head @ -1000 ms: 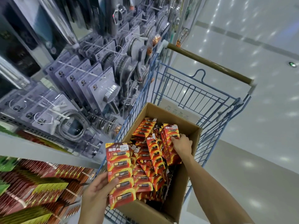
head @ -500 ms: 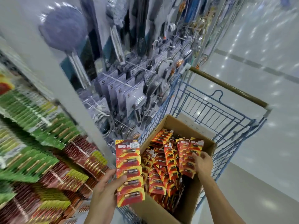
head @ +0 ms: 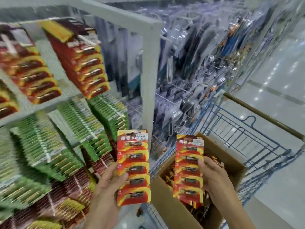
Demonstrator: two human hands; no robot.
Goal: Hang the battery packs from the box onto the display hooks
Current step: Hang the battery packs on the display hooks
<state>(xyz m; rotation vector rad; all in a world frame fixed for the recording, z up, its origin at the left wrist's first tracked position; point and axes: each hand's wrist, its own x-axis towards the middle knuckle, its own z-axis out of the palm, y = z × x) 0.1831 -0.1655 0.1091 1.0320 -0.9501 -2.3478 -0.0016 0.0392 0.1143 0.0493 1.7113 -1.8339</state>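
My left hand (head: 107,187) grasps one red-and-yellow card strip of battery packs (head: 133,166). My right hand (head: 214,182) grasps a second strip (head: 189,169) over the brown cardboard box (head: 171,209). Neither hangs yet on the white display hooks (head: 89,40), and more packs lie in the box.

One red battery strip (head: 133,166) is held upright by the L hand (head: 107,187), thumb on its front. A 2nd strip (head: 189,167) is gripped by the R hand (head: 214,182) above the cardboard box (head: 171,205), which is set in a blue wire cart (head: 247,142). At left, blurred, green packs (head: 79,129) & red packs (head: 85,63) are hung in rows.
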